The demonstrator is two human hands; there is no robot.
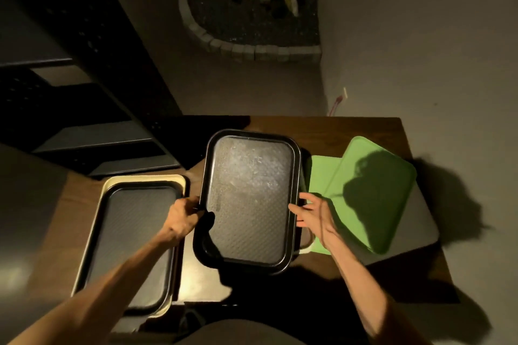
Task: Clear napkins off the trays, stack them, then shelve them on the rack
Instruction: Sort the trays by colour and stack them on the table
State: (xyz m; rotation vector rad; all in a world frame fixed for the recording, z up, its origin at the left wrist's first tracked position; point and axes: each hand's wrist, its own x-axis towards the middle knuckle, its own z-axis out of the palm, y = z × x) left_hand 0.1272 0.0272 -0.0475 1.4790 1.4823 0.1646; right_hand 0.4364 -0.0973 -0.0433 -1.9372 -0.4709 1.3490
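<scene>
A black tray (249, 193) is held above the table's middle. My left hand (183, 214) grips its left rim. At the tray's right rim my right hand (314, 214) has its fingers spread and touches the edge. Another dark tray (304, 241) shows beneath the held one. On the left a black tray (131, 244) rests inside a cream tray (110, 185). Two green trays (375, 193) lie overlapped at the right on a grey tray (420, 221). No napkins are visible.
A dark metal rack (92, 126) with shelves stands at the left, behind the wooden table (361, 129). A brick-edged planter (252, 50) sits on the floor beyond. My shadow falls across the green trays and table front.
</scene>
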